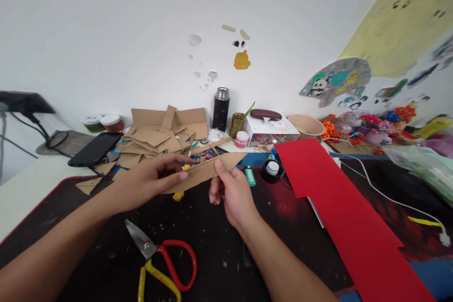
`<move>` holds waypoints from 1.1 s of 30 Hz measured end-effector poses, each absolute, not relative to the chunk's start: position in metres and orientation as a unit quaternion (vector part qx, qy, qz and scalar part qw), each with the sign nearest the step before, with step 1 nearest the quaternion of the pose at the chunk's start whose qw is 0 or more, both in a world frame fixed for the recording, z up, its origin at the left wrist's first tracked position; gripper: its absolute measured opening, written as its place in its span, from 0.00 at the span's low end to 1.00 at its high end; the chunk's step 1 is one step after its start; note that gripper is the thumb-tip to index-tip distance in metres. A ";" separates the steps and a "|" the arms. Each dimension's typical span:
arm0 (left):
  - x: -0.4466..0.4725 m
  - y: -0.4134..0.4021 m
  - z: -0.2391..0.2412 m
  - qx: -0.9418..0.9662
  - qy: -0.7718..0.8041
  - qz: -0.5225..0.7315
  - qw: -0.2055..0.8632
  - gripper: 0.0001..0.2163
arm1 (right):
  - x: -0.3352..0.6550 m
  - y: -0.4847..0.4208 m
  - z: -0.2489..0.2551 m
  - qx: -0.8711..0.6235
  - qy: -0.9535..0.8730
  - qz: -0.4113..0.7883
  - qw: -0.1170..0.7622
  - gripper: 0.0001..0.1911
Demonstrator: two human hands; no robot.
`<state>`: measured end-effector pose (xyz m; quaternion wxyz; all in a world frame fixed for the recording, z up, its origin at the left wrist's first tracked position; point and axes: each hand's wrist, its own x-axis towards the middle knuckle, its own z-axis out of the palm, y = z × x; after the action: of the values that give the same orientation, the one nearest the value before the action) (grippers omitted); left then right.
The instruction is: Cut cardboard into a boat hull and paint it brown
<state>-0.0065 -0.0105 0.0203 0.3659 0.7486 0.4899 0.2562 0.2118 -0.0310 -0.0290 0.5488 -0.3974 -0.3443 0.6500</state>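
Observation:
A narrow strip of brown cardboard [201, 173], pointed at its right end, is held between both hands above the dark mat. My left hand [150, 177] grips its left part between thumb and fingers. Near the pointed end, my right hand [233, 188] pinches the strip, its thumb on the face and the other fingers curled behind. Below the left hand lie scissors [166, 255] with one red and one yellow handle, blades pointing up and left. A small yellow object [178, 196] sits just beneath the strip, partly hidden by it.
Cardboard scraps [159, 139] pile up at the back left beside a black phone [95, 148]. A black thermos [221, 108], a pink-labelled jar [242, 139] and a white box [271, 127] stand behind. Red card [339, 212] covers the right side. A green lighter [249, 176] lies mid-mat.

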 end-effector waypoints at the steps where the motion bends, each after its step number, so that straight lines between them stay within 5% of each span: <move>1: -0.007 -0.010 0.022 0.746 0.484 0.250 0.383 0.23 | 0.211 -0.031 -0.029 -0.396 -0.345 0.651 0.548 0.32; 13: -0.019 -0.004 0.023 0.787 0.494 0.202 0.310 0.23 | 0.212 -0.030 -0.027 -0.403 -0.344 0.644 0.552 0.35; 24: 0.013 -0.028 0.007 0.889 0.416 0.185 -0.046 0.26 | 0.207 -0.035 -0.032 -0.424 -0.381 0.629 0.529 0.33; 33: 0.010 -0.022 0.003 0.896 0.393 0.192 -0.073 0.21 | 0.207 -0.035 -0.033 -0.407 -0.399 0.639 0.516 0.34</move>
<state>0.0104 -0.0221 0.0034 -0.0730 0.8963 0.3931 0.1919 0.2069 -0.0355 -0.0326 0.5157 -0.4075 -0.3992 0.6393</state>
